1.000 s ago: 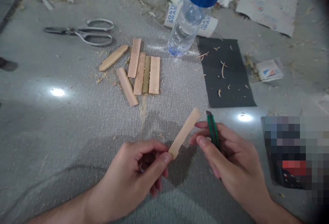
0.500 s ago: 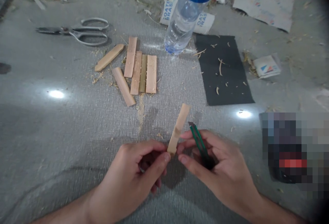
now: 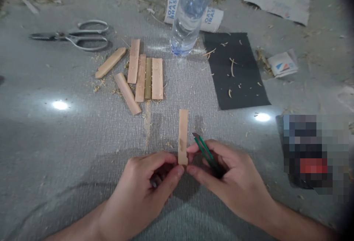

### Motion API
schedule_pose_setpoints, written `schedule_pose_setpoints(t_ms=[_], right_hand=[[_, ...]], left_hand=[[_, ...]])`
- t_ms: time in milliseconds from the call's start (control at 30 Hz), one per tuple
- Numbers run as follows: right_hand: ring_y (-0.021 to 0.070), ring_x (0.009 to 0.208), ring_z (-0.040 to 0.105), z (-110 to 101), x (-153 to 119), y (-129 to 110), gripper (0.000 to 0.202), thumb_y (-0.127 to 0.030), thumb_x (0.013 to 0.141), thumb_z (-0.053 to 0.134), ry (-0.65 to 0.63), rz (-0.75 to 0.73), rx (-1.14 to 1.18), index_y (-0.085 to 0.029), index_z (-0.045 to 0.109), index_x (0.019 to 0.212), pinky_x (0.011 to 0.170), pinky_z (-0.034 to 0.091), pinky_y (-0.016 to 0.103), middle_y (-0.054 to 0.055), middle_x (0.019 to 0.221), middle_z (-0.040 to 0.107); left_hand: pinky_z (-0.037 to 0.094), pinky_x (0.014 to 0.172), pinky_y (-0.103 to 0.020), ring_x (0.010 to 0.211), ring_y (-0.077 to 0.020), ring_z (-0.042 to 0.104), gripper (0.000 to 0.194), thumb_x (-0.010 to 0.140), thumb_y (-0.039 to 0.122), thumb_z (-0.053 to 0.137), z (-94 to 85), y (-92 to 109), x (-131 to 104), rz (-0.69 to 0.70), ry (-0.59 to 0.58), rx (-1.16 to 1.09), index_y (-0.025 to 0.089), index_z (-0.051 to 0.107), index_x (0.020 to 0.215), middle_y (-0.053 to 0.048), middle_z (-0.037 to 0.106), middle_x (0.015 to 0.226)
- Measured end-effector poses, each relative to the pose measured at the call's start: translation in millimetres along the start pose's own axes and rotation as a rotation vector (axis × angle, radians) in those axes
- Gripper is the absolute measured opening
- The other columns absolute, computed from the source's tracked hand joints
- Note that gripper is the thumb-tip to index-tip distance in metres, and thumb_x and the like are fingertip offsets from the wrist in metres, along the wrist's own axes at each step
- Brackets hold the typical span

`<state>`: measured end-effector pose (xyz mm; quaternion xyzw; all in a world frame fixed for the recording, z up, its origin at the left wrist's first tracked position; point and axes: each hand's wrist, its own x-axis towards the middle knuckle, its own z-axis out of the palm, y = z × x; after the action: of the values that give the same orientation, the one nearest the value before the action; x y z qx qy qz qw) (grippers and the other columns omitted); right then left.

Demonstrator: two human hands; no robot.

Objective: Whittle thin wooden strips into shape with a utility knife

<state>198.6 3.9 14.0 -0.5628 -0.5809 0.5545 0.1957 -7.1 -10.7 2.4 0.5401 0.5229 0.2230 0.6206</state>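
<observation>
A thin, pale wooden strip (image 3: 183,132) stands nearly straight up in the picture between my hands. My left hand (image 3: 141,189) pinches its lower end between thumb and fingers. My right hand (image 3: 235,178) is curled around a green craft knife (image 3: 206,151), whose dark blade points up and left, apart from the strip. The thumb and fingertips of that hand reach the strip's lower right edge; whether they press on it I cannot tell. The knife's lower end is hidden in the palm. A small notch shows near the strip's bottom right.
Several wooden strips (image 3: 157,78) lie beyond my hands, with one pointed piece (image 3: 110,63) beside them. Metal scissors (image 3: 69,36) rest at the back left. A water bottle (image 3: 186,23) stands behind, near black sandpaper-like sheet (image 3: 238,71) with shavings. A blurred dark object (image 3: 306,152) is at right.
The strip has turned from leaning right to nearly upright. My right hand and the knife have come a little left, closer to the strip. The whole view has shifted slightly.
</observation>
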Motion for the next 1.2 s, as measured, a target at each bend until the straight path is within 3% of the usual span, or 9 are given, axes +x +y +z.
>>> schedule_pose_setpoints(t_ms=[333,633,800,967,1200], right_hand=[[0.0167,0.079,0.072,1,2,-3,0.013,-0.029,0.089,0.067,0.003,0.032,0.091,-0.027,0.067,0.102,0.072,0.059,0.027,0.0,0.09,0.075],[0.0181,0.081,0.071,-1,-1,5,0.018,-0.033,0.093,0.063,0.023,0.03,0.037,-0.028,0.067,0.109,0.061,0.055,0.026,0.001,0.093,0.075],[0.0138,0.069,0.066,0,-1,4,0.019,-0.033,0.091,0.064,-0.017,0.052,0.068,-0.028,0.068,0.109,0.06,0.052,0.024,-0.002,0.084,0.073],[0.0158,0.07,0.062,2,1,-2,0.019,-0.042,0.091,0.063,-0.112,0.128,0.171,-0.025,0.069,0.097,0.059,0.049,0.027,0.001,0.081,0.069],[0.0121,0.063,0.05,2,4,-5,0.016,-0.039,0.092,0.061,-0.155,0.111,0.212,-0.024,0.067,0.092,0.056,0.042,0.024,-0.003,0.071,0.057]], left_hand=[[0.047,0.044,-0.017,0.046,-0.0084,0.057,0.024,0.096,0.041,0.055,-1.5,3,-1,-0.116,-0.034,-0.102,0.021,0.067,0.095,0.003,0.059,0.063],[0.049,0.044,-0.017,0.046,-0.009,0.059,0.02,0.095,0.038,0.058,-3.0,1,-1,-0.113,0.037,-0.115,0.021,0.067,0.092,0.003,0.061,0.061],[0.049,0.045,-0.017,0.046,-0.0087,0.058,0.02,0.095,0.039,0.058,-2.3,1,-1,-0.127,0.041,-0.159,0.02,0.065,0.091,0.004,0.06,0.06],[0.046,0.043,-0.015,0.045,-0.0072,0.056,0.02,0.093,0.038,0.061,-0.2,5,1,-0.153,-0.008,-0.246,0.019,0.067,0.089,0.004,0.058,0.059],[0.044,0.044,-0.015,0.045,-0.0068,0.053,0.015,0.091,0.03,0.063,1.3,8,2,-0.131,-0.041,-0.171,0.018,0.071,0.087,0.004,0.057,0.056]])
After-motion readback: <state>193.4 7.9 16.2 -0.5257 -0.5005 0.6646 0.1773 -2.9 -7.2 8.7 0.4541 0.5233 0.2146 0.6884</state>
